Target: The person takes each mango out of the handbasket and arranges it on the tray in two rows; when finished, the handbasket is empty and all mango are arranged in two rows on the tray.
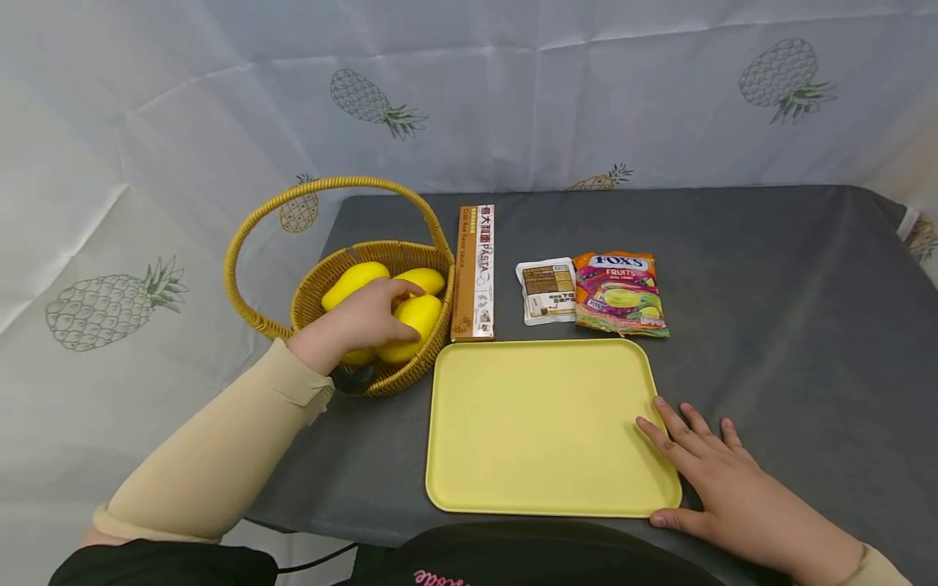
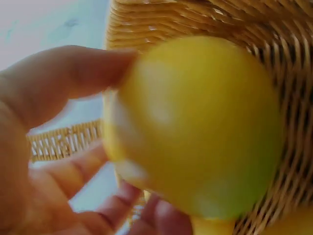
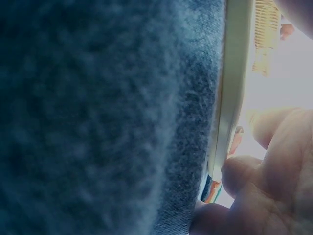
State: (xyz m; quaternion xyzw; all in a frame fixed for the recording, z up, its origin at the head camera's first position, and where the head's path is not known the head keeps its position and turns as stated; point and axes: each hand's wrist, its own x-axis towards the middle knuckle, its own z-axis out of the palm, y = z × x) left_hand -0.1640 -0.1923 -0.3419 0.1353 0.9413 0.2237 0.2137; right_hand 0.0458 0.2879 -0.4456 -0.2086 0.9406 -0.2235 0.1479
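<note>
More fruits (image 1: 355,281) crowd the basket (image 1: 421,370), whose handle (image 1: 352,181) arches above; a pasta box (image 1: 474,273) lies just beside its right wall. The left hand's (image 1: 366,313) fingers (image 2: 78,171) grasp one yellow fruit (image 2: 205,127) within it. Farther right, a candy bag (image 1: 623,297) touches a white pouch (image 1: 548,291), beyond the tray (image 1: 542,423). The right hand (image 1: 714,468), its fingers spread and holding nothing, rests at the tray's right edge. The tabletop (image 1: 769,285) wears dark grey cloth; pineapple-printed curtains (image 1: 550,89) hang behind.
</note>
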